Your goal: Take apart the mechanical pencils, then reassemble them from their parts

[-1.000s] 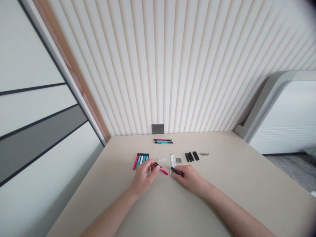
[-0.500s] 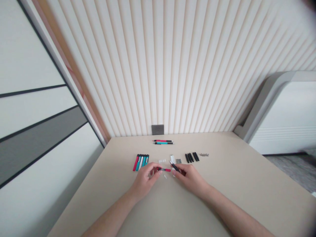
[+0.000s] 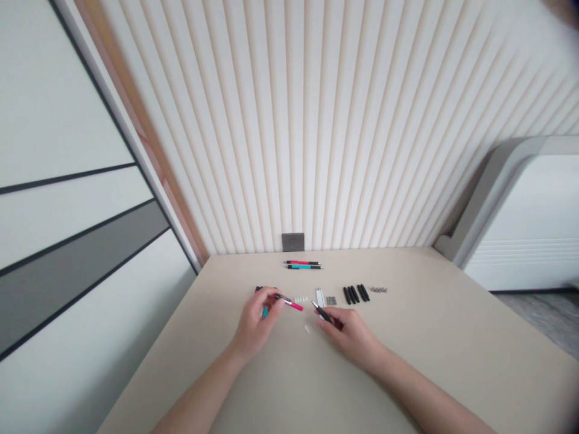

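My left hand (image 3: 256, 322) pinches a pink pen barrel with a black end (image 3: 290, 302), lifted a little and pointing right. It partly covers a row of coloured pen barrels (image 3: 263, 299) on the beige table (image 3: 407, 355). My right hand (image 3: 349, 328) is closed on a thin black pen part (image 3: 322, 311) with its tip pointing up-left. A small white piece (image 3: 307, 329) lies on the table between the two hands.
Beyond the hands lie small white caps (image 3: 300, 299), white refill tubes (image 3: 320, 296), grey bits (image 3: 331, 300), black grips (image 3: 356, 293) and small springs (image 3: 379, 290). Two finished pens (image 3: 303, 264) rest near the wall socket (image 3: 293, 242). A white cabinet (image 3: 525, 217) stands at right.
My left hand has moved up and left with the pink barrel, now covering the row of coloured barrels. The hands have drawn apart, leaving the white piece between them.
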Motion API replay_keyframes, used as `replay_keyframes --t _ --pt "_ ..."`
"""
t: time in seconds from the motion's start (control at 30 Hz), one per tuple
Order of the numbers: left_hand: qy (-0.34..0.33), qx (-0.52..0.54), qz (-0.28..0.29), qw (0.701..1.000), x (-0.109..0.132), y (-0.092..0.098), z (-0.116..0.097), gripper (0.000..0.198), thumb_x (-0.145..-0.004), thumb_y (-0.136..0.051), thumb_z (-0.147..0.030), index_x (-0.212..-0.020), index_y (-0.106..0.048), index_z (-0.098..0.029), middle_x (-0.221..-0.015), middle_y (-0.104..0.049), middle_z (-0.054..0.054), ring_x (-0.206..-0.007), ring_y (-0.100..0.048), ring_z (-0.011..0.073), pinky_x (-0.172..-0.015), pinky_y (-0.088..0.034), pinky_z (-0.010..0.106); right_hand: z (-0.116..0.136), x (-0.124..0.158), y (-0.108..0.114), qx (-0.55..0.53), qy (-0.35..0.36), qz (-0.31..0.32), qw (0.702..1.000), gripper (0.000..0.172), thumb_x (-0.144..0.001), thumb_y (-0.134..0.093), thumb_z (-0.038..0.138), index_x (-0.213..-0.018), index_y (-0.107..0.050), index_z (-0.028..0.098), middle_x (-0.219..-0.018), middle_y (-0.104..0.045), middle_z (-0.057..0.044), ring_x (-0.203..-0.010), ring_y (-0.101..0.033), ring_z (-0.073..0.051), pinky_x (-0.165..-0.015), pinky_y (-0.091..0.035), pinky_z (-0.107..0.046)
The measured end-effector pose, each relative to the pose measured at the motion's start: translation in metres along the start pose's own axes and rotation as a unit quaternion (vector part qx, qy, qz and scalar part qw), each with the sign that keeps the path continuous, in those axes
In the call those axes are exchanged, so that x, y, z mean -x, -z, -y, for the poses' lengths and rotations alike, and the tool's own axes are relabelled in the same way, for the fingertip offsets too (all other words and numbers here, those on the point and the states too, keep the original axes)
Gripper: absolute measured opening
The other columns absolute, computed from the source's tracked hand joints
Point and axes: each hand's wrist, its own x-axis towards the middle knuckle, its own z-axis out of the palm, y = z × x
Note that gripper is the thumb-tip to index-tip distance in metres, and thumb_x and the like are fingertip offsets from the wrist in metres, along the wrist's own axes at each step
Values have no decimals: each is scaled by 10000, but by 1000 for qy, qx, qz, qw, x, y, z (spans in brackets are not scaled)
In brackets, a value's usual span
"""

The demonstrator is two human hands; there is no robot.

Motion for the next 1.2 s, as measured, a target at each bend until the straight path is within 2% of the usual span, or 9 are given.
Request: replay_keyframes --t 0.13,0.2,0.27,0.37,0.5,0.67,0.8,0.97,1.2 --pt "60 -6 -94 994 -18 43 12 268 -873 -558 -434 -922 -596 -173 -801 -640 23 -748 -619 177 -637 -468 247 -10 -4 2 3 -19 -22 1000 335 -905 -466 441 -767 -581 158 -615 -387 43 -584 -341 -108 -534 -243 -240" --pt "91 -14 -113 989 -25 63 23 285 -864 -548 -447 -891 -594 -167 -726 -632 4 -704 -617 176 -629 -462 250 -12 -5 2 7 -22 -27 999 336 -905 -462 439 -730 -543 164 -609 -379 45 -582 -335 -108 -535 -236 -244" --pt "122 -37 -105 986 -28 77 35 295 -846 -553 -451 -863 -599 -161 -685 -634 1 -670 -615 178 -630 -456 260 -13 -5 2 10 -22 -24 999 332 -905 -459 438 -722 -523 168 -608 -378 46 -581 -332 -108 -536 -231 -246" --pt "161 -58 -75 982 -29 88 53 384 -794 -592 -480 -971 -612 -140 -797 -701 51 -750 -653 223 -660 -469 294 -12 -4 2 16 -23 -14 1000 327 -903 -459 438 -729 -523 169 -603 -384 47 -578 -335 -108 -535 -235 -246" --pt "162 -86 -32 982 -26 89 67 436 -768 -612 -487 -1033 -589 -141 -827 -732 75 -813 -677 259 -749 -475 340 -10 -3 3 24 -20 -11 999 329 -902 -453 441 -737 -535 169 -601 -400 44 -576 -345 -110 -534 -243 -247" --pt "147 -122 -22 981 -26 86 67 367 -788 -546 -469 -976 -633 -166 -791 -724 57 -792 -673 258 -723 -477 336 -11 -3 4 38 -18 -17 999 339 -905 -440 439 -713 -526 174 -579 -388 47 -560 -331 -109 -522 -226 -252" --pt "141 -146 -17 979 -26 78 66 346 -808 -512 -430 -983 -669 -176 -748 -702 37 -747 -657 238 -705 -470 321 -10 -2 5 48 -15 -11 999 332 -906 -445 429 -698 -505 177 -580 -396 48 -557 -335 -106 -523 -226 -252" --pt "119 -181 -10 976 -25 68 73 341 -864 -463 -408 -1026 -671 -192 -792 -702 44 -725 -643 226 -700 -470 320 -8 -1 6 56 -18 -5 998 331 -908 -448 420 -686 -497 180 -573 -401 48 -554 -344 -106 -525 -226 -253" --pt "78 -222 -6 972 -29 65 86 305 -879 -462 -367 -980 -693 -195 -1039 -701 95 -1009 -622 261 -928 -449 378 -9 -1 6 63 -16 -4 998 342 -906 -447 433 -684 -511 180 -559 -422 43 -540 -355 -110 -521 -234 -256"
